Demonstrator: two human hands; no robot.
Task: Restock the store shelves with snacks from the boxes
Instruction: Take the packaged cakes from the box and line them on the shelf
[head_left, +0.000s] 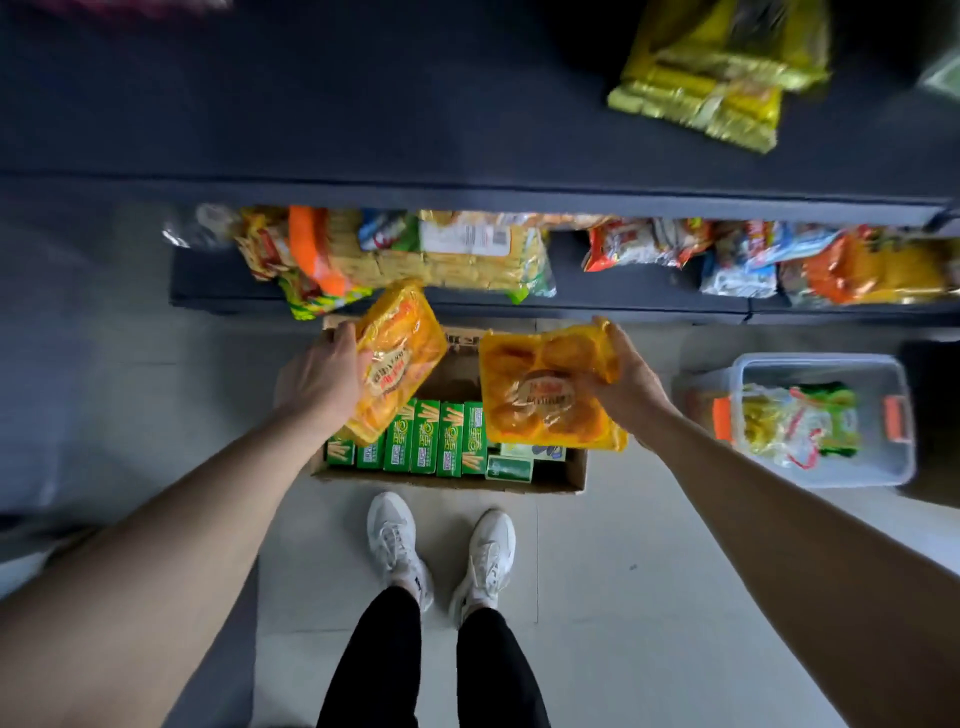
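The person stands over an open brown cardboard box on the floor, a pack in each hand. The left hand grips the left edge of a yellow-orange plastic biscuit pack, tilted toward one o'clock. The right hand clasps the right edge of a second, matching yellow-orange biscuit pack, held flatter, at nine o'clock from that hand. To shelve them well, each pack should probably be carried toward twelve o'clock and set label-out on the low dark shelf, in the gap between the bagged snacks. Green cartons remain in the box beneath both packs.
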